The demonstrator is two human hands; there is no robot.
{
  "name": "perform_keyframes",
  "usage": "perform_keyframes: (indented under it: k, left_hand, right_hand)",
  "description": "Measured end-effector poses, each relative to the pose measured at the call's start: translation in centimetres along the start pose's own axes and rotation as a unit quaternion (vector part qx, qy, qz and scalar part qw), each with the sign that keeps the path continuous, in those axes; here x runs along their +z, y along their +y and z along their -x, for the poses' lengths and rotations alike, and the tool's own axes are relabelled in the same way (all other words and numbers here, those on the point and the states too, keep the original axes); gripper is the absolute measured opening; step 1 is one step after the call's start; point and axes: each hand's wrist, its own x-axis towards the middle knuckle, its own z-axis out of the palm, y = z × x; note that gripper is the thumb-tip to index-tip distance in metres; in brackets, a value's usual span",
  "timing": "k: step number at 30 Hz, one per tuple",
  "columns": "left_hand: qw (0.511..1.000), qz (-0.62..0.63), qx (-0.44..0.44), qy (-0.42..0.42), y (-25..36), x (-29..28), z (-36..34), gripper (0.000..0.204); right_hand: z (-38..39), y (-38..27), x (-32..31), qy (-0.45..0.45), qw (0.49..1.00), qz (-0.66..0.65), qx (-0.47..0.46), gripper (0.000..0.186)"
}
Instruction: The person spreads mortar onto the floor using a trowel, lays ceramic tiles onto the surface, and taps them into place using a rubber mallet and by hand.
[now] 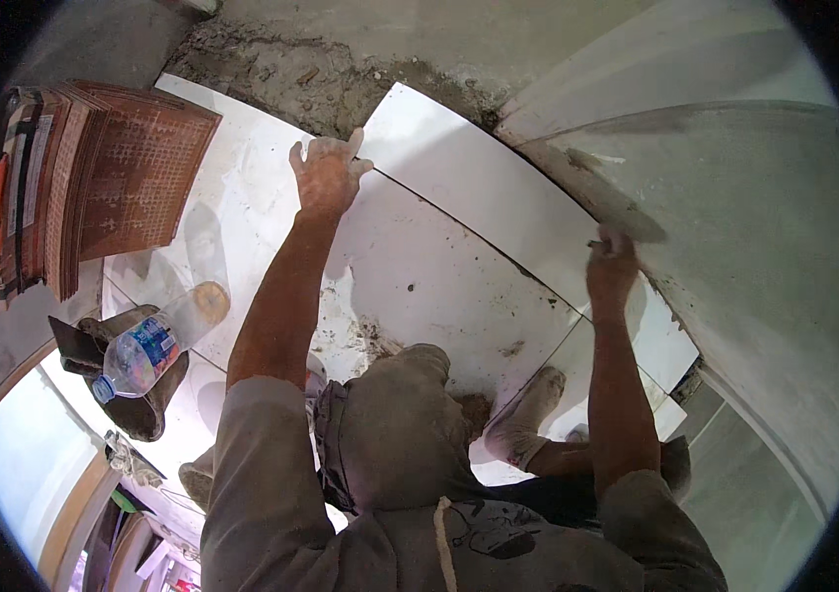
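Tile (479, 187) lying on the floor against the wall, being seated at the mortar edge. Left hand (326, 176) pressing flat, fingers spread, on its near corner; right hand (611, 264) closed around a small tool at the far edge. Probably needing a nudge next to even the joint.

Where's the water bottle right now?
Head view, person's left: the water bottle lies on its side atop a dark shoe, just below the stack of brown tiles.
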Motion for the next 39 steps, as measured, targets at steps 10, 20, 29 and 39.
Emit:
perform_keyframes:
  k: [10, 20, 29, 39]
  left_hand:
    - [0.999, 0.027, -0.014, -0.018, 0.1, -0.9, 0.2, 0.048]
    - [0.998, 0.056, 0.005, -0.025, -2.3, 4.3, -0.8, 0.053]
    - [0.989, -0.027, 0.135, -0.047, -2.3, 1.9, -1.7, 0.057]
    - [0.939, -0.201, 0.24, -0.144, -0.1, 0.9, -4.1, 0.047]
  right_hand:
    - [-9.6, -20.7, 1.6, 0.046, 0.949, -0.026, -0.31, 0.015]
    - [-4.7, -16.1, 0.9, -0.072, 0.953, 0.13, -0.265, 0.025]
    - [5.7, 3.5, -27.2, -0.07, 0.954, 0.251, 0.151, 0.017]
    - [32.7, 9.4, -45.7, -0.007, 0.821, 0.439, 0.366, 0.024]
